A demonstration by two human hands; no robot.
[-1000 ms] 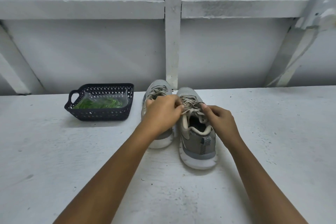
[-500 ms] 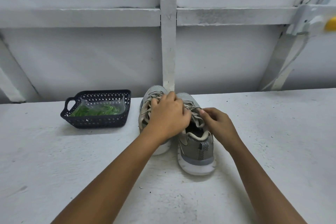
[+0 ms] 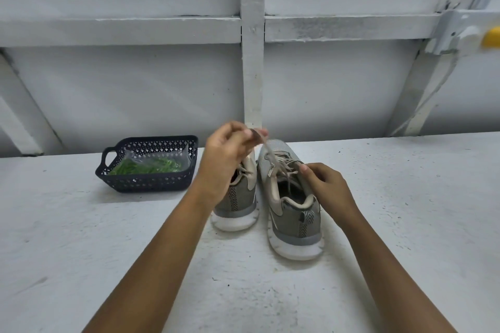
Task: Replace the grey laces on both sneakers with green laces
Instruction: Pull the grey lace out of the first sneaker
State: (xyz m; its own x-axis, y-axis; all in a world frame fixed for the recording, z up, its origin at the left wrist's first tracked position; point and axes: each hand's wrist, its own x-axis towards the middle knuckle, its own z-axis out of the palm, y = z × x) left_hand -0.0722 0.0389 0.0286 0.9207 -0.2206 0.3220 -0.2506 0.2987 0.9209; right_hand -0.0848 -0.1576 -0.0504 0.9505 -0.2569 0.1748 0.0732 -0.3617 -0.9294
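Two grey sneakers stand side by side on the white table, heels toward me. The right sneaker (image 3: 293,213) carries grey laces (image 3: 281,167) across its tongue. My left hand (image 3: 226,154) is raised above the left sneaker (image 3: 238,205) and pinches one end of the grey lace, which runs taut down to the right sneaker's eyelets. My right hand (image 3: 326,186) rests on the right sneaker's outer side and pinches the lacing near the top eyelets. The green laces (image 3: 146,166) lie in a clear bag inside the dark basket (image 3: 146,184).
The dark perforated basket with a handle stands left of the sneakers near the table's back edge. A white wall with beams (image 3: 251,67) rises right behind the table. A yellow object (image 3: 492,36) shows at the right edge.
My left hand has lifted from the sneaker's tongue and pulled a lace end up and out. My right hand stayed on the right sneaker's side.
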